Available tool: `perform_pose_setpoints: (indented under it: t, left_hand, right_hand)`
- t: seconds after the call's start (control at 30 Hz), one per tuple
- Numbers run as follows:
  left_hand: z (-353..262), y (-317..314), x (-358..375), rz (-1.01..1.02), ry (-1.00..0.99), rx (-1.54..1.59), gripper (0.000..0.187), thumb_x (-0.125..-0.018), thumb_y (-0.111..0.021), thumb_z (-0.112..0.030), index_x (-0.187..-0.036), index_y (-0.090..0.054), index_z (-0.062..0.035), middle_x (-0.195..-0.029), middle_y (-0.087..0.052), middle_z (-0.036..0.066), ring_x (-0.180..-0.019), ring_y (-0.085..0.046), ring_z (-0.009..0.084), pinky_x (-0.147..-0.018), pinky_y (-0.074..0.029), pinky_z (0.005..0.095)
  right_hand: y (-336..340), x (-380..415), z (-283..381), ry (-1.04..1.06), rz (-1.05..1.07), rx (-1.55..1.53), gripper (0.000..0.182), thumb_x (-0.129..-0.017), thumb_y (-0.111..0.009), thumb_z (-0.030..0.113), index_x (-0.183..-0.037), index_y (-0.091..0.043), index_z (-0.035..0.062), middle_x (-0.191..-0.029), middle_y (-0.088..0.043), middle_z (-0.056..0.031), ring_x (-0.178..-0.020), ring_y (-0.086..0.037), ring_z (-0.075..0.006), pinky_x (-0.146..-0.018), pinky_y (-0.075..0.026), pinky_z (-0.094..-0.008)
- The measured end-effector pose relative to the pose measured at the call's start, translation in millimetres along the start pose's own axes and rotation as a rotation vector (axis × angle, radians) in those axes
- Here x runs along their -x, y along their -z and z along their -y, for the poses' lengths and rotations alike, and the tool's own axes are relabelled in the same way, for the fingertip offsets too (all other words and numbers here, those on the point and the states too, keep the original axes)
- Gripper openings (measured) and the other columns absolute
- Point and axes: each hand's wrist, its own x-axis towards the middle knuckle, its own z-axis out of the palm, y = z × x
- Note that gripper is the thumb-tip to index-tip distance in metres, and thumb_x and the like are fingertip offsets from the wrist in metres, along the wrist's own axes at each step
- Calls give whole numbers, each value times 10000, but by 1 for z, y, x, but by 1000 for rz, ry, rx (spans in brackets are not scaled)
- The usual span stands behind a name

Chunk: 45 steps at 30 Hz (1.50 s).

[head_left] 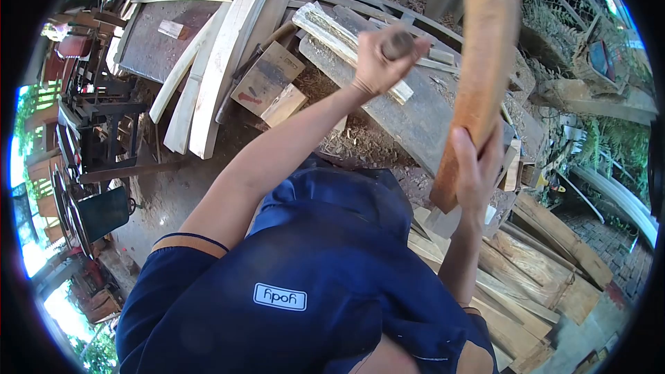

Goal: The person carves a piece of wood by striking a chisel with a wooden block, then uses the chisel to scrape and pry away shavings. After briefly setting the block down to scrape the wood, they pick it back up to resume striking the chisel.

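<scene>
My left hand (pixel 379 68) is closed around a chisel with a round wooden handle (pixel 398 46). The handle's butt end faces up at me, and the blade is hidden under the fist. Beneath that hand lies a pale, rough-edged strip of wood (pixel 327 33) on a worn grey plank (pixel 395 114). On the right, my right hand (pixel 476 170) grips the lower part of a thick brown wooden bar (pixel 483 62), used-looking and raised above the bench. Its upper end is slightly blurred and stands apart from the chisel handle.
Long pale boards (pixel 232 62) lean across the bench at the left, near a wooden block (pixel 269 82). Wood shavings (pixel 346 142) lie below the plank. More planks (pixel 533 263) are stacked at my right side. A dark metal frame (pixel 114 121) stands far left.
</scene>
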Motion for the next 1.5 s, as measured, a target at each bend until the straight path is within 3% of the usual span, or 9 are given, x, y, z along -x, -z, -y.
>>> perform_pose_setpoints:
  t: [0.17, 0.23, 0.3, 0.5, 0.57, 0.63, 0.8, 1.1, 1.5]
  left_hand:
    - [-1, -7, 25, 153, -133, -124, 255, -797, -716, -160, -644, -550, -42, -560, -526, 91, -472, -502, 185, -477, -419, 320]
    - [0, -6, 25, 163, -160, -125, 211, -768, -716, -130, -678, -553, -31, -599, -539, 118, -501, -515, 258, -504, -433, 326]
    - [1, -4, 24, 59, -396, -128, 206, -762, -709, -115, -686, -535, -35, -618, -542, 119, -523, -509, 287, -524, -431, 329]
    - [3, -2, 29, 186, -107, -184, 131, -731, -693, -124, -798, -631, -29, -669, -584, 167, -591, -595, 353, -582, -497, 328]
    - [12, -7, 28, 23, -304, -13, 183, -814, -668, -160, -750, -584, -10, -631, -562, 143, -520, -560, 278, -533, -465, 322]
    - [-1, 13, 21, 43, 21, -53, 272, -875, -647, -212, -695, -569, -24, -613, -591, 41, -559, -557, 98, -499, -444, 295]
    - [4, 33, -8, -379, 203, 418, 294, -885, -597, -108, -633, -447, -88, -516, -456, -14, -420, -403, 85, -408, -328, 252]
    - [26, 73, -33, -1135, 461, 551, 419, -957, -589, -299, -669, -360, -101, -499, -381, 3, -409, -380, 114, -404, -348, 302]
    - [2, 41, -42, -670, 199, 371, 429, -928, -667, -324, -671, -402, -105, -472, -371, -18, -390, -343, 86, -385, -332, 269]
  right_hand:
    - [4, 12, 14, 184, -119, -354, 511, -770, -687, 168, -1180, -478, -54, -987, -577, -151, -884, -575, -230, -812, -459, -333]
    - [-2, 12, 11, 388, -23, 124, 503, -767, -707, 177, -1149, -480, -60, -941, -607, -178, -818, -620, -259, -737, -487, -342]
    - [-4, 12, 13, 129, 209, 282, 514, -768, -727, 199, -1126, -475, -70, -855, -629, -194, -730, -648, -283, -662, -503, -370]
    - [-10, 22, 1, 232, -59, -188, 485, -778, -732, 162, -1116, -475, -73, -808, -637, -190, -710, -649, -261, -689, -511, -377]
    - [-11, 10, 8, 360, 12, 93, 504, -802, -721, 202, -1140, -475, -80, -802, -642, -194, -729, -658, -269, -711, -508, -369]
    - [-11, 3, 0, -26, 223, 125, 521, -827, -702, 258, -1159, -488, -81, -793, -646, -208, -744, -668, -273, -709, -507, -368]
    - [-26, 0, -59, -129, 194, 387, 560, -866, -631, 436, -1118, -469, -37, -806, -657, -283, -823, -666, -444, -712, -502, -470]
    - [-41, 13, -111, -258, 357, 705, 549, -871, -607, 493, -1051, -440, 1, -768, -647, -276, -780, -641, -476, -694, -489, -541]
    - [-39, 12, -114, -185, 323, 694, 547, -869, -616, 478, -1037, -444, -13, -757, -643, -285, -754, -635, -489, -668, -489, -540]
